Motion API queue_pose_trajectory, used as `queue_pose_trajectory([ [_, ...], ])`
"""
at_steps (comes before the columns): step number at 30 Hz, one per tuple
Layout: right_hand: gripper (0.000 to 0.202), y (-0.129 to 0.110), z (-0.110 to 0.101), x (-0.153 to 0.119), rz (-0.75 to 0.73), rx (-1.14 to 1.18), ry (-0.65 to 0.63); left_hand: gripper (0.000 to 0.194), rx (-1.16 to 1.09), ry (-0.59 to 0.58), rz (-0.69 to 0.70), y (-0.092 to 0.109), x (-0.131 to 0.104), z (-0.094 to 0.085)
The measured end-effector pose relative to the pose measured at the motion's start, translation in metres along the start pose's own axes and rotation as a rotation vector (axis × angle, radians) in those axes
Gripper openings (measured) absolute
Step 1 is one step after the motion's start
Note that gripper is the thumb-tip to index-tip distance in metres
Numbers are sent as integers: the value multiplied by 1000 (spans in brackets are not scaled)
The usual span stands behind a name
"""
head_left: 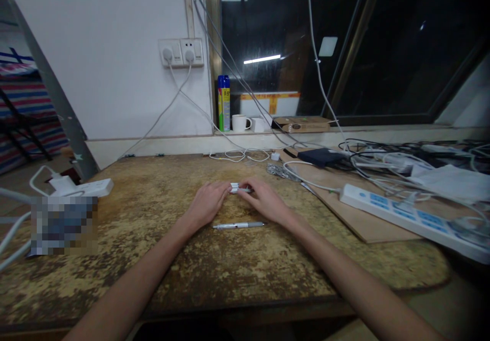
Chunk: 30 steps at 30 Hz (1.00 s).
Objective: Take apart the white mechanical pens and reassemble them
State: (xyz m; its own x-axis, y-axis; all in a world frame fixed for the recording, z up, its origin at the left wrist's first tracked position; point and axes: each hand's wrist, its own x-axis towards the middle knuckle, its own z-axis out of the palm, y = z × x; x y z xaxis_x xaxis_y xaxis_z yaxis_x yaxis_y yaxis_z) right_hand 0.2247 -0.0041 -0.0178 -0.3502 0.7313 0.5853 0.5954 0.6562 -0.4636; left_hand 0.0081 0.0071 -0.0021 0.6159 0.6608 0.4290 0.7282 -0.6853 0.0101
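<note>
Both hands meet over the middle of a worn wooden table (pixel 153 259). Between their fingertips are small white pieces (pixel 234 188), too small to make out exactly. My left hand (pixel 210 203) is closed on them from the left, its fingers pressed together. From the right, my right hand (pixel 264 200) holds the same white pieces, fingers and thumb bent around them. A grey and white pen (pixel 238 225) lies on the table just below the hands, untouched.
Right of the hands, a white power strip (pixel 413 221) lies on a brown board (pixel 367 228) among tangled cables. A blurred dark object (pixel 65 226) and another power strip (pixel 95 188) are at the left. A spray can (pixel 224 103) and mug (pixel 240 122) stand on the sill.
</note>
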Motion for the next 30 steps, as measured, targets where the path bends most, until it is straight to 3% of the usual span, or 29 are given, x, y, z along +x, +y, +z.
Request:
queue_pose_trajectory([
  [3, 23, 2, 2, 1, 49, 70, -44, 37, 4, -8, -1, 1, 0, -1],
  [6, 15, 1, 2, 1, 13, 150, 1, 36, 10, -15, -1, 1, 0, -1],
  [12, 30, -3, 1, 2, 116, 206, -39, 34, -11, -13, 5, 4, 0, -5],
  [16, 20, -4, 2, 3, 41, 277, 28, 34, -12, -31, -13, 4, 0, -8],
  [21, 24, -4, 4, 4, 139, 294, 1, 35, -4, -31, -13, 4, 0, -9],
  [26, 21, -2, 4, 6, 74, 379, 47, 35, -45, -28, -14, 3, 0, -9],
  [30, 26, -1, 3, 5, 157, 413, 20, 36, -93, 10, -33, 3, -1, -7],
])
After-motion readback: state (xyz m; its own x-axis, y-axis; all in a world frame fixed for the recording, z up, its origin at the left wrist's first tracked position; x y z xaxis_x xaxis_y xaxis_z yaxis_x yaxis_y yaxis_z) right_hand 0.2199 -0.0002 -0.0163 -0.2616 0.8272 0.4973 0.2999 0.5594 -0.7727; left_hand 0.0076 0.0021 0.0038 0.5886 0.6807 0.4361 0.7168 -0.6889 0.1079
